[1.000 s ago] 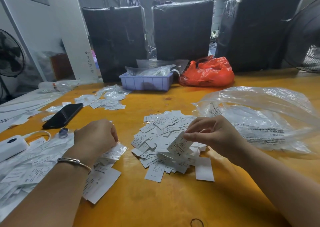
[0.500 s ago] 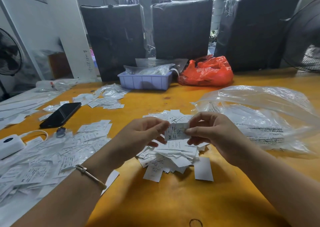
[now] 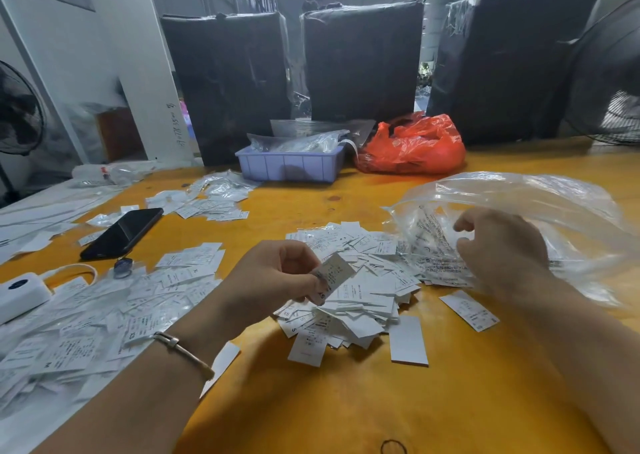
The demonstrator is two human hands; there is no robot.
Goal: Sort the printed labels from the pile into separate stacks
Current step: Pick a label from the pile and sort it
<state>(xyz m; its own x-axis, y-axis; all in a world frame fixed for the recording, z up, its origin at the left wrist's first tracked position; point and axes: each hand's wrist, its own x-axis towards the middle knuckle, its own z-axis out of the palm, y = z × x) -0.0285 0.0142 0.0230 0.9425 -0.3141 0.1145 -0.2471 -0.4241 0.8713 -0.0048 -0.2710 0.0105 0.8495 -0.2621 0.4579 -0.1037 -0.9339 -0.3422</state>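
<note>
Yellow table (image 3: 346, 401): labels (image 3: 349, 301) marked "S".

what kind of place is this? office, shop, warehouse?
Most likely a garment or packing workshop in a warehouse. Three tall black-wrapped bales stand behind the worktable, piles of printed size labels cover it, and an industrial fan stands at the right edge.

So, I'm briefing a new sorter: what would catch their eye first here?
Probably the pile of white labels in the middle of the yellow table, with the left hand pinching one label above it. Next, the right hand at the clear plastic bag, and the orange bag behind.
</note>
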